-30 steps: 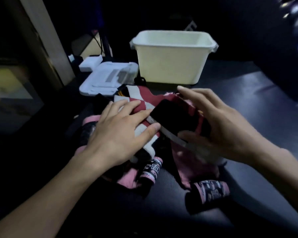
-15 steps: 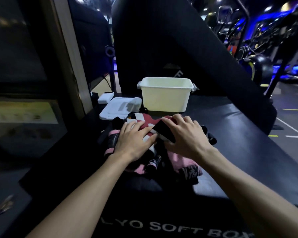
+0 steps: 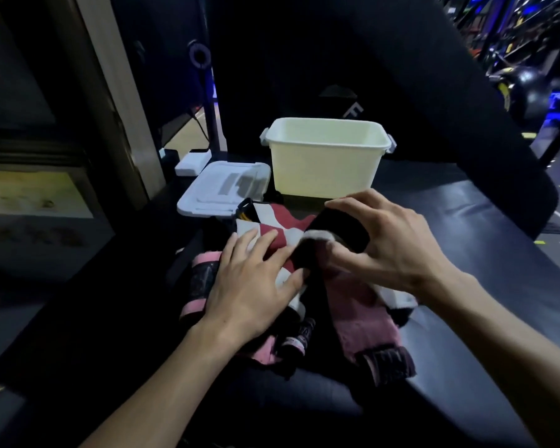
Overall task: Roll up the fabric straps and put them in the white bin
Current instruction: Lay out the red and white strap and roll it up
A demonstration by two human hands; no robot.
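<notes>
A heap of fabric straps lies on the black padded surface in front of me: a dark red and white strap (image 3: 274, 229), a pink strap (image 3: 362, 321) with a black printed end, and a pink and black one (image 3: 201, 279) at the left. My left hand (image 3: 249, 286) presses flat on the red and white strap. My right hand (image 3: 388, 244) pinches a black strap end (image 3: 337, 234) between thumb and fingers, curling it over. The white bin (image 3: 324, 166) stands just behind the heap; what I see of its inside is bare.
A white lid (image 3: 223, 189) lies flat left of the bin, with a small white box (image 3: 193, 161) behind it. A large black pad (image 3: 337, 59) leans up behind the bin. A wooden post (image 3: 110, 92) stands at the left. The padded surface drops off to the right.
My head has come closer and tilted down. My right hand has lifted and curled the black strap end further over; my left hand stays pressed on the heap.
</notes>
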